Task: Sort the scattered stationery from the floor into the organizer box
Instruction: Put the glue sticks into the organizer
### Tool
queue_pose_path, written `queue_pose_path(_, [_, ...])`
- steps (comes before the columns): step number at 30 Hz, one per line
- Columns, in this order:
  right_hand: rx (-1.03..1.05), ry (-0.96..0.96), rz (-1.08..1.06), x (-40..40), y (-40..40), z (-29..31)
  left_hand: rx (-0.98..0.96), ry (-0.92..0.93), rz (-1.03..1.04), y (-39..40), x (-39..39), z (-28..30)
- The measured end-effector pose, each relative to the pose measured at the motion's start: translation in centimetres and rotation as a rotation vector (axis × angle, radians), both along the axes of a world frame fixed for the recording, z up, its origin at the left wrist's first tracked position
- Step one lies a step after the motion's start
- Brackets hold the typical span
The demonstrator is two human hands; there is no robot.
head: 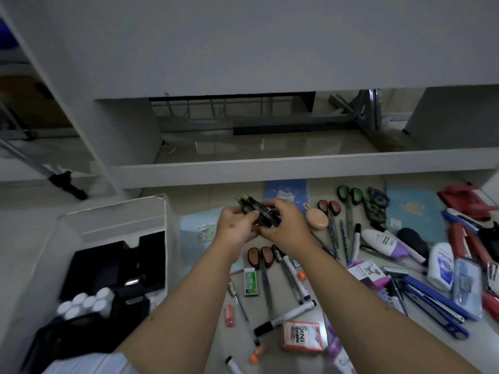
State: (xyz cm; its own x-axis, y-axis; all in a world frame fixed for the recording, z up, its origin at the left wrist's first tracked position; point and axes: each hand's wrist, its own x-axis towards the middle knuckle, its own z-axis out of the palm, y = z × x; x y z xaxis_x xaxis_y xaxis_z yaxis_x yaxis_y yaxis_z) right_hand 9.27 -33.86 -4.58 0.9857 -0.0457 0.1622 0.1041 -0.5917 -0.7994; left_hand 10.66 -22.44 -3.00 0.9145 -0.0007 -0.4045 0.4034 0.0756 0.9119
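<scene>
I see the white box (113, 220) at left on the floor, stationery spread at right. Both hands, left (237, 228) and right (283, 225), pinch a dark bundle (259, 210), probably pens, above the floor.

Pale glossy tile floor (205, 195), and it's a mess. White organizer box (113, 222) sits at the left with black trays inside. Right of it, stuff lies scattered all over the tiles: orange-handled scissors (261, 261), a green staples box (251, 282), a couple of black-capped markers (283, 318), an orange ink refill pack (302, 336), green-handled scissors (349, 201), two blue notebooks (415, 211), a white glue bottle (441, 265) and blue utility knives (434, 306).
</scene>
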Motion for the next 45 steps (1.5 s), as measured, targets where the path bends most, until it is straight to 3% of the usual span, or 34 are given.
queue_pose_path(4, [-0.073,-0.03,0.057,-1.2,2.6,2.5,-0.06,0.025,-0.025,3.6,-1.8,2.6])
queue_pose_path(9, [-0.046,-0.02,0.111,-2.4,6.2,5.1,-0.161,0.01,0.102,8.9,-3.2,5.0])
queue_pose_path(16, [0.055,0.017,0.273,-3.7,11.9,6.8,-0.115,-0.076,0.161,15.1,-5.5,6.0])
queue_pose_path(20, [0.227,0.061,0.27,-4.2,14.5,6.9,-0.15,-0.078,0.235,18.0,-6.4,5.8])
queue_pose_path(26, [0.685,0.319,0.223,-4.4,19.1,5.3,-0.201,-0.097,0.309,21.6,-7.3,4.7])
queue_pose_path(29, [0.812,0.387,0.187,-4.3,20.6,4.8,-0.216,-0.097,0.296,23.0,-7.8,3.9])
queue_pose_path(31, [0.857,0.418,0.148,-4.2,21.3,4.4,-0.147,-0.084,0.265,23.8,-7.9,3.5])
queue_pose_path(37, [0.816,0.479,0.107,-3.7,21.6,3.3,0.363,-0.134,0.091,25.4,-8.0,1.5])
queue_pose_path(45, [0.279,0.358,0.131,-2.7,21.6,2.1,0.656,-0.17,-0.104,25.9,-7.9,-0.8])
